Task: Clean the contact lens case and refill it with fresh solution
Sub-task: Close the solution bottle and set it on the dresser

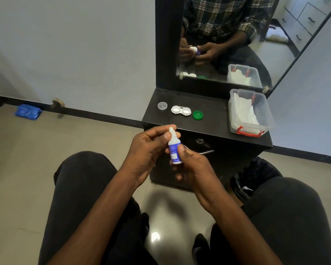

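Observation:
A small white solution bottle (174,150) with a blue-purple label is upright in front of the black cabinet. My right hand (191,165) grips its body from the right. My left hand (151,148) pinches the bottle's white top between thumb and fingers. On the cabinet top (214,115) lies the white contact lens case (181,110), both wells uncovered. A green cap (197,114) lies just right of it and a clear cap (162,105) just left.
A clear plastic box (249,113) with red latches, holding white tissues, stands at the cabinet's right end. A mirror (237,35) rises behind. A black-lined bin (250,180) sits on the floor at the right. A blue packet (28,111) lies by the left wall.

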